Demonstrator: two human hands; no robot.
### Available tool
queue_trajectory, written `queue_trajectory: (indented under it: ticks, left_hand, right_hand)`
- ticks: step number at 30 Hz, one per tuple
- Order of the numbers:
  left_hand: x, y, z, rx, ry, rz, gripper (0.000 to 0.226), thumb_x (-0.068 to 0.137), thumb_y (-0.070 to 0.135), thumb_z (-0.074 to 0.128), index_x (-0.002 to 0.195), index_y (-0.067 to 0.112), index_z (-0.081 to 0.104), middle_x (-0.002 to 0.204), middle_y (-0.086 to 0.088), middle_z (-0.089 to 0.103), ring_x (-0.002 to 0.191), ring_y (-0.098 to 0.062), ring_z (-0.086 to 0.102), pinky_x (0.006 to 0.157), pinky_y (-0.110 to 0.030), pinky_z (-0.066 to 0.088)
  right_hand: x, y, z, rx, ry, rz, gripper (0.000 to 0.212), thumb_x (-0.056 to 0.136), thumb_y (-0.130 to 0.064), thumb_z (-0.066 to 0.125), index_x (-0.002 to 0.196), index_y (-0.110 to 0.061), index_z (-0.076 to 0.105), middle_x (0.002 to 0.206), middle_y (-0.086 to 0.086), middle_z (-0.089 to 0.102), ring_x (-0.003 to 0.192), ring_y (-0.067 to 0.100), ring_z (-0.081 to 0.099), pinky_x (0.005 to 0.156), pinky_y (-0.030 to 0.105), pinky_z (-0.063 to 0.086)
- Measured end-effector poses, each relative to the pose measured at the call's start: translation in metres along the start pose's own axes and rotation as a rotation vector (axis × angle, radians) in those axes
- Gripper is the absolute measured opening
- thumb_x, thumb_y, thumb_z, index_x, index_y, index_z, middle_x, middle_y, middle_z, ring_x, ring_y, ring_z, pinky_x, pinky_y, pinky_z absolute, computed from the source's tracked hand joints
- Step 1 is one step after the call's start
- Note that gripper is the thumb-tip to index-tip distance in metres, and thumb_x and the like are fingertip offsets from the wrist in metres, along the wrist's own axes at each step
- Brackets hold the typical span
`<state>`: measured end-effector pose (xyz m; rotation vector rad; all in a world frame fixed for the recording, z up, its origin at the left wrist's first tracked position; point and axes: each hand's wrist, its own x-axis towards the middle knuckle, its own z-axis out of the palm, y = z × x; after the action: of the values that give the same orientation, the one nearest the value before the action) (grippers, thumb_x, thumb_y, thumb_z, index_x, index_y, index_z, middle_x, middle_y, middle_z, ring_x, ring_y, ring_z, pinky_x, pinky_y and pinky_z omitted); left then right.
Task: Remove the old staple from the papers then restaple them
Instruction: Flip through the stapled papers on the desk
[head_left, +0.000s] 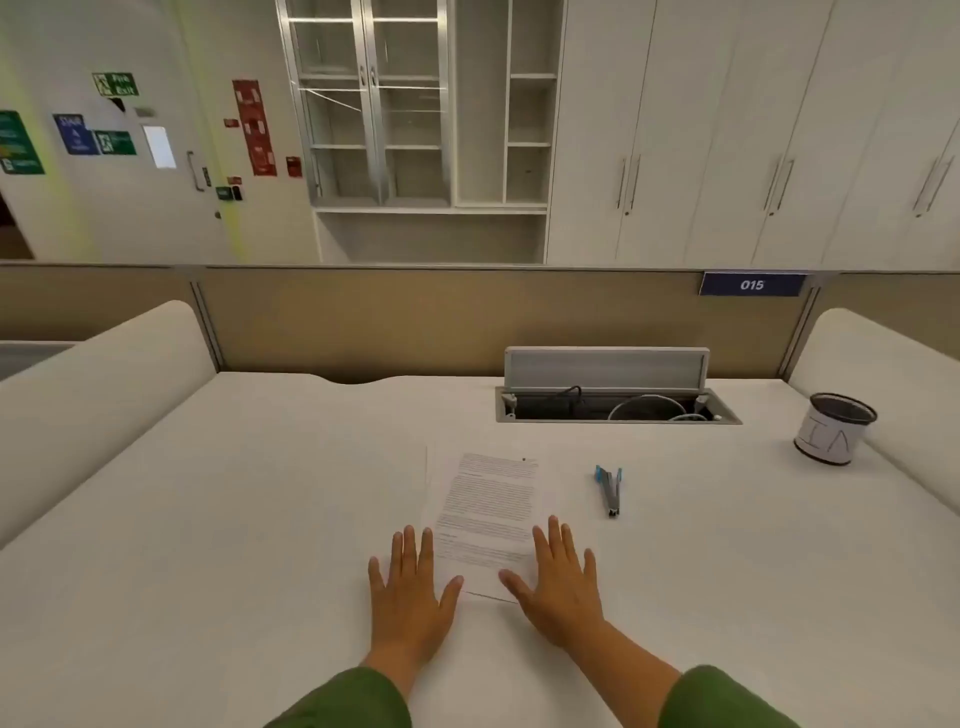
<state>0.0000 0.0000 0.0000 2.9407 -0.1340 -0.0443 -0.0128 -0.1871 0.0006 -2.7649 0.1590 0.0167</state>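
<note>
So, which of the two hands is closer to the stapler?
The right hand, flat beside the papers, on the stapler's side; the left hand lies across them.

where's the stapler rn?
Head view: the stapler lies on the desk just right of the papers, beyond the right hand and nearer than the open cable tray.

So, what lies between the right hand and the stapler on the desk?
In the head view, only bare white desk lies between the right hand and the stapler. The papers lie on the hand's other side.
</note>
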Motion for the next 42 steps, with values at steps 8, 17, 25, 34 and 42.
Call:
queue_trajectory:
  ticks: [8, 17, 25, 34, 42]
  left_hand:
    - [0.018, 0.021, -0.003, -0.128, 0.080, -0.264, 0.075, 0.091, 0.060, 0.027, 0.149, 0.015, 0.014, 0.148, -0.009, 0.034, 0.134, -0.026, 0.032, 0.107, -0.041, 0.030]
    - [0.037, 0.038, -0.022, -0.368, -0.003, -0.461, 0.081, 0.088, 0.047, 0.050, 0.148, 0.011, 0.010, 0.142, -0.016, 0.036, 0.131, -0.032, 0.031, 0.096, -0.044, 0.042]
    - [0.067, 0.043, -0.041, -0.914, -0.167, -0.647, 0.054, 0.076, 0.027, 0.067, 0.121, 0.003, 0.051, 0.116, -0.015, 0.062, 0.102, -0.032, 0.061, 0.089, -0.039, 0.052]
    - [0.076, 0.036, -0.052, -1.337, -0.156, -0.683, 0.044, 0.073, 0.007, 0.074, 0.113, -0.004, 0.059, 0.100, -0.015, 0.064, 0.081, -0.030, 0.061, 0.074, -0.034, 0.051]
    - [0.076, 0.023, -0.075, -0.760, 0.127, -0.378, 0.027, 0.087, 0.006, 0.053, 0.061, 0.013, 0.059, 0.076, -0.008, 0.065, 0.062, -0.021, 0.054, 0.058, -0.025, 0.041]
  right_hand:
    - [-0.011, 0.018, 0.029, -0.113, 0.040, -0.031, 0.089, 0.077, -0.076, 0.009, 0.148, -0.022, 0.000, 0.158, 0.000, -0.009, 0.144, 0.017, -0.015, 0.113, 0.043, -0.016]
    - [-0.012, 0.017, 0.029, -0.108, 0.058, -0.050, 0.087, 0.079, -0.074, 0.010, 0.148, -0.022, 0.001, 0.158, 0.001, -0.006, 0.144, 0.017, -0.014, 0.111, 0.043, -0.018]
    - [-0.014, 0.016, 0.026, -0.075, 0.055, -0.051, 0.085, 0.081, -0.072, 0.014, 0.148, -0.021, 0.004, 0.158, 0.002, -0.005, 0.144, 0.018, -0.013, 0.111, 0.043, -0.018]
    - [-0.013, 0.017, 0.026, -0.065, 0.050, -0.054, 0.084, 0.081, -0.071, 0.015, 0.148, -0.022, 0.004, 0.158, 0.001, -0.006, 0.144, 0.018, -0.014, 0.112, 0.044, -0.018]
    - [-0.014, 0.017, 0.019, 0.169, 0.115, -0.044, 0.080, 0.085, -0.068, 0.025, 0.148, -0.025, 0.004, 0.157, -0.005, -0.009, 0.143, 0.010, -0.013, 0.116, 0.036, -0.010]
